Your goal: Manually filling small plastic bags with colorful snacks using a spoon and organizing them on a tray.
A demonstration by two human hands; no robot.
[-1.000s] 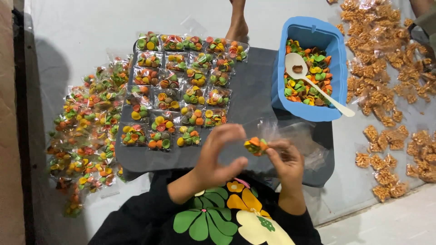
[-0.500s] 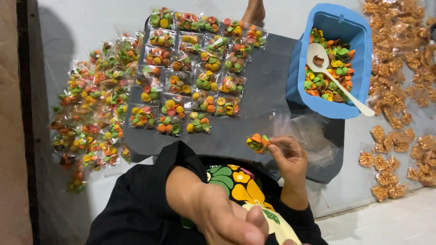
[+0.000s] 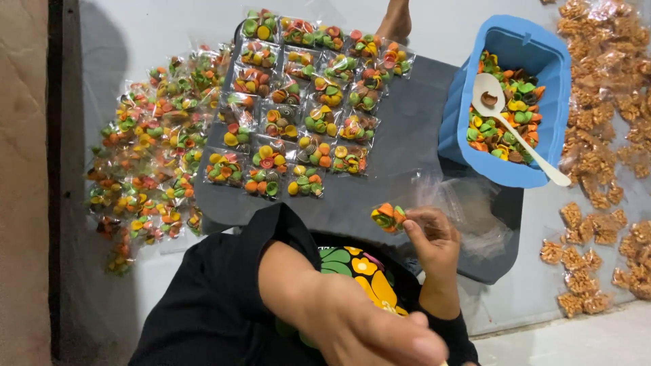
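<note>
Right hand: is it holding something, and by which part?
Yes: the right hand pinches a small clear packet of coloured shell crackers by its right edge, between fingertips. The left hand holds nothing visible.

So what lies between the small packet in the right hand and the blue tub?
In the head view, clear empty bags on the grey board lie between the packet and the tub.

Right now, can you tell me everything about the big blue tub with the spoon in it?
The blue tub looks like plastic, rectangular with rounded corners and a thick rim. It sits upright on the far right part of the dark grey tray, partly over its edge. It is partly filled with little shell-shaped snacks in green, orange, yellow and brown. A white spoon lies inside, its bowl holding one brown piece, its handle sticking out over the near rim. No hand touches it.
</note>
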